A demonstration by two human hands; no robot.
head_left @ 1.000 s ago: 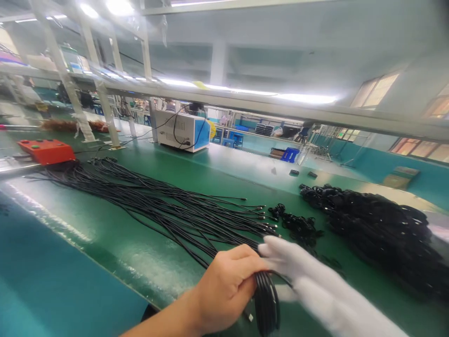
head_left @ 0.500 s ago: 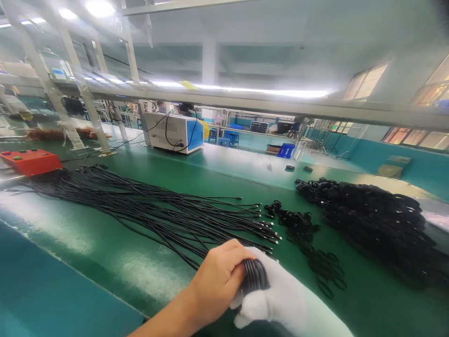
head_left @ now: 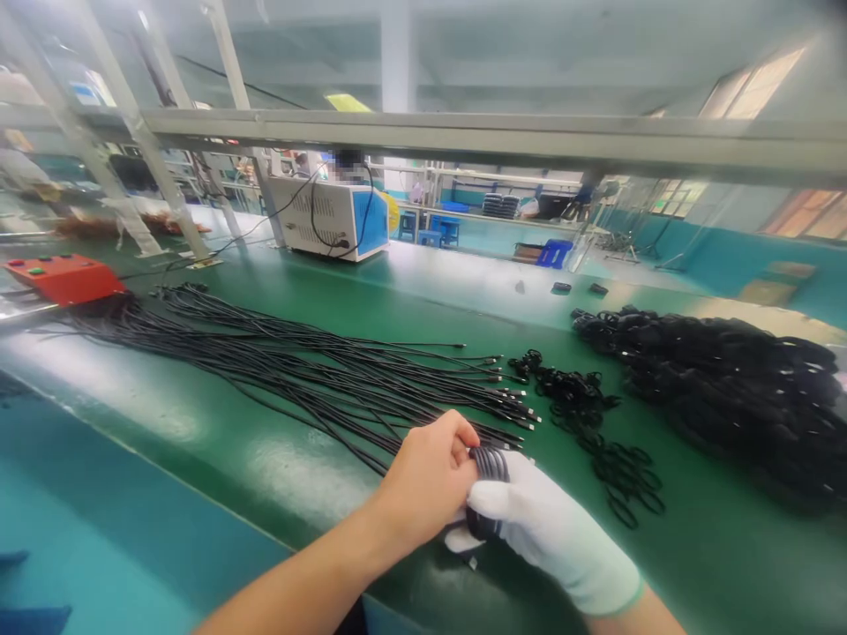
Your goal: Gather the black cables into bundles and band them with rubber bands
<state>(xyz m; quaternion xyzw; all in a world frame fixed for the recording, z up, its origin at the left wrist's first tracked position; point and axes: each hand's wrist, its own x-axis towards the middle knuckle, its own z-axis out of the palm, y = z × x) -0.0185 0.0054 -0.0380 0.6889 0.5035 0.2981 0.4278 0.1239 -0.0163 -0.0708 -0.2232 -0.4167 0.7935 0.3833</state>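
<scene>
A black USB cable, wound into a tight coil, is held between my two hands low in the middle of the view. My right hand, in a white glove, wraps the coil from the right with its thumb across the front. My bare left hand closes on the coil's left side; some of its fingertips are hidden. A plug end pokes out below the glove. Just beyond my hands, long straight black cables lie with their plugs towards me. Thin black loops like rubber bands lie right of them.
A large heap of coiled black cables covers the right of the green table. At far left is a red box with buttons. A white-and-blue machine stands at the back, below a metal rail.
The camera has tilted down a little. My left hand's grip has shifted on the coil, and my right thumb now lies over its front. More of the right wrist shows.
</scene>
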